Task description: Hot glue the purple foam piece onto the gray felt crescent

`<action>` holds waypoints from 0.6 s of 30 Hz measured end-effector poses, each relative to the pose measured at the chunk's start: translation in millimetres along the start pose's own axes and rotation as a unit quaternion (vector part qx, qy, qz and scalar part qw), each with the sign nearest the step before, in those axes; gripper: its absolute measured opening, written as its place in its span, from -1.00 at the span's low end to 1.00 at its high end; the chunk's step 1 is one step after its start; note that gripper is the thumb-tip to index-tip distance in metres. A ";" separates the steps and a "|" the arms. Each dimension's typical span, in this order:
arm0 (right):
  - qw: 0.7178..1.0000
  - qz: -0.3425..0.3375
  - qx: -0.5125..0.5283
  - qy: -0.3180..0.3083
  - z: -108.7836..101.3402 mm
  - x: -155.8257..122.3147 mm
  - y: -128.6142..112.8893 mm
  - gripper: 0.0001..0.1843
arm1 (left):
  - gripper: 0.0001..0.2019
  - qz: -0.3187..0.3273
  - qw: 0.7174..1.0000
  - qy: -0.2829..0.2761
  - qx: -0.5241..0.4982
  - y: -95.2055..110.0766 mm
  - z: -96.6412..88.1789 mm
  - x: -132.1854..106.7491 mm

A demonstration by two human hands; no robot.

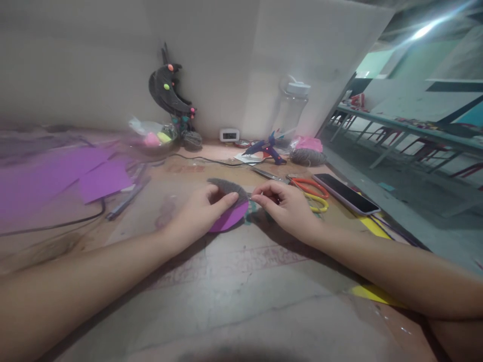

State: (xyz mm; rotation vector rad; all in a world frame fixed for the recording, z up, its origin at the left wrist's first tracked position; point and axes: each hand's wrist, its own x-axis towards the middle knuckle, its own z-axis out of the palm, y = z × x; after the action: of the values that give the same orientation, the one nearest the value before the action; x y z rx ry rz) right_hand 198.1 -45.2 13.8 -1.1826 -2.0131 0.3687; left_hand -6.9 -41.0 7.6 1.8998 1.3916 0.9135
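Observation:
A flat purple disc [229, 219], probably paper or foam, lies low over the table with a grey fuzzy crescent [231, 187] across its upper part. My left hand [211, 206] grips both, thumb on top and fingers hidden beneath. Just right of the disc's edge, my right hand [287, 205] pinches with thumb and forefinger. Something thin and small shows at its fingertips, too fine to name. Behind that hand lie scissors with orange and yellow handles [317, 196], partly covered by it.
A blue glue gun [264, 148] stands at the back, near a white digital clock [229, 135] and a clear bottle [292, 108]. A phone [345, 193] lies right. Purple sheets [103, 178] spread left. A dark crescent ornament [166, 90] leans by the wall; grey yarn [308, 157] sits back right.

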 end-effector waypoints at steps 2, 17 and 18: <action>1.000 0.015 -0.002 -0.005 -0.4 0.1 -0.3 -0.85 | -0.57 0.002 1.000 0.000 -0.001 -0.1 -0.2 -0.8; 0.998 0.047 0.034 -0.014 -0.4 1.7 -1.9 -0.83 | -0.64 0.010 0.997 -0.026 -0.068 0.0 1.1 -0.7; 0.998 0.047 0.034 -0.013 -0.3 1.5 -1.5 -0.83 | -0.65 0.009 0.997 -0.027 -0.074 0.4 1.2 -0.8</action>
State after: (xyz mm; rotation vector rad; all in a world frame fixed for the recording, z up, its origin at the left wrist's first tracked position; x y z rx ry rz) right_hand 197.0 -44.8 15.6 -1.2387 -1.9558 0.4984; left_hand -5.9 -41.9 7.1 1.8144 1.2431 0.9405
